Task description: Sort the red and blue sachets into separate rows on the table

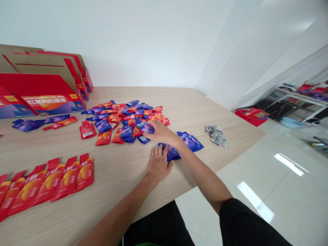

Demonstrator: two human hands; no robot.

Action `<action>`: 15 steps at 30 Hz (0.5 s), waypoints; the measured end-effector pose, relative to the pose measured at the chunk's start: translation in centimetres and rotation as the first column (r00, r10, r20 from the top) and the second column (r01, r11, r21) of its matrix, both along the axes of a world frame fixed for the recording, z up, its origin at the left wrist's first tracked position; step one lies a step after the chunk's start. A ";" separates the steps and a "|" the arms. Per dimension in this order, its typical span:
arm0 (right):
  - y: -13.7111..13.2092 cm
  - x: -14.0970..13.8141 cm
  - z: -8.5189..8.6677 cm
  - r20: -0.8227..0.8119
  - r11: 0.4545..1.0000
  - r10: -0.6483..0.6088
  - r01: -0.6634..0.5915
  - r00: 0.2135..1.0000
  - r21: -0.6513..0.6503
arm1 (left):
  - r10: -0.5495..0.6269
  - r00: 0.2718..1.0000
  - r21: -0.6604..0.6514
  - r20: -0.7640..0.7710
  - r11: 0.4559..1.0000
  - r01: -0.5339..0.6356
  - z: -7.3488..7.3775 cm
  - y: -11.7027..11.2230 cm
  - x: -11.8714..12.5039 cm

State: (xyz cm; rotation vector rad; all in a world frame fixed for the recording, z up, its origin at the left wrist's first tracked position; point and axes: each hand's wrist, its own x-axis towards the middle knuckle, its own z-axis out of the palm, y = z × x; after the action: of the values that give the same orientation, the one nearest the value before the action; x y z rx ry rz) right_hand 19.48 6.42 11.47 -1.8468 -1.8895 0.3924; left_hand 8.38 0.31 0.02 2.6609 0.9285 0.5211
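A heap of red and blue sachets [128,116] lies in the middle of the wooden table [115,177]. My right hand [160,133] reaches into the heap's near edge, fingers closed on a blue sachet [145,127]. My left hand [157,164] rests flat on the table, fingers stretched out, its fingertips on a small stack of blue sachets [172,152]. Another small stack of blue sachets [191,140] lies just right of my right wrist.
A row of red sachets [48,182] is laid out at the near left. Red and blue cartons [43,92] stand at the back left, with a few blue sachets [28,124] before them. Grey packets [217,135] lie near the table's right edge. Glossy floor lies to the right.
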 end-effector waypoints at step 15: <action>-12.6 28.3 -8.6 0.339 0.905 -0.343 0.405 0.876 -0.132 | 0.001 1.000 0.069 -0.011 0.998 0.000 0.0 0.2 -0.2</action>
State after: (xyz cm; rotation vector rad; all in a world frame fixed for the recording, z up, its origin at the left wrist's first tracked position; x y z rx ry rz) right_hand 47.82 -6.14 2.83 -2.4759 -1.6599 0.1685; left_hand 8.22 0.52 0.05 2.7273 0.9311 0.5486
